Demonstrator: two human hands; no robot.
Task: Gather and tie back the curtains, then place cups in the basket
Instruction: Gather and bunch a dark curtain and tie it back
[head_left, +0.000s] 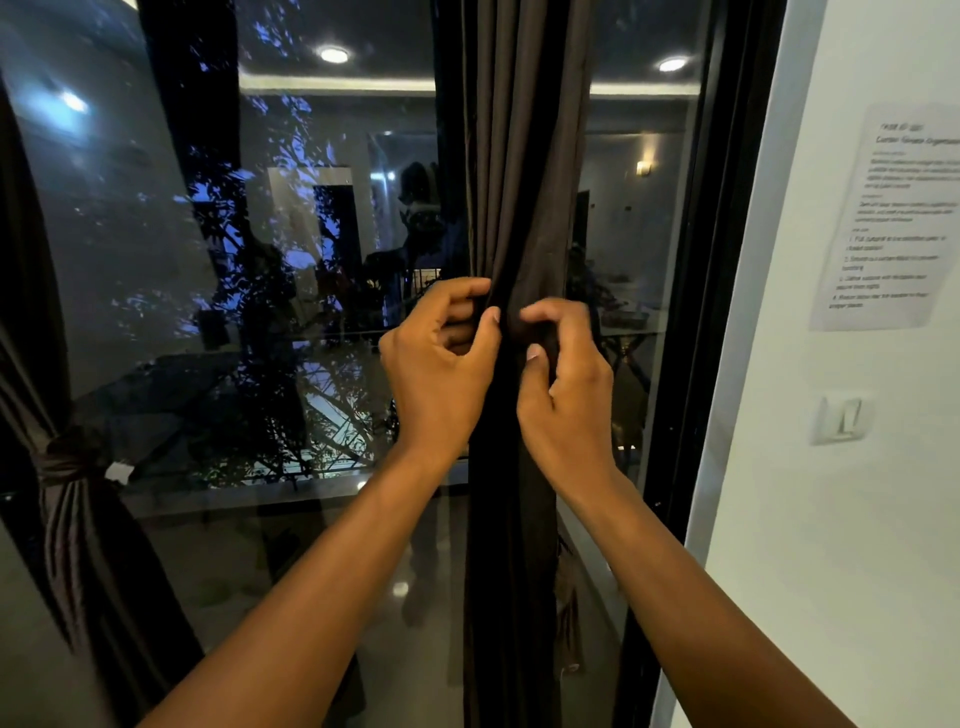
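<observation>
A dark brown curtain (524, 156) hangs gathered into a narrow bundle in front of the window, right of centre. My left hand (441, 364) pinches the fabric at the bundle's left side, fingers curled. My right hand (563, 384) grips the same bundle from the right, thumb and fingers curled round a fold or tie of the same dark cloth. At the far left, a second brown curtain (78, 519) is drawn in by a knotted tie (70, 457). No cups or basket are in view.
A large glass window (285, 312) with a black frame (696, 312) reflects the room and shows trees outside. On the white wall to the right hang a printed paper sheet (893, 218) and a light switch (844, 418).
</observation>
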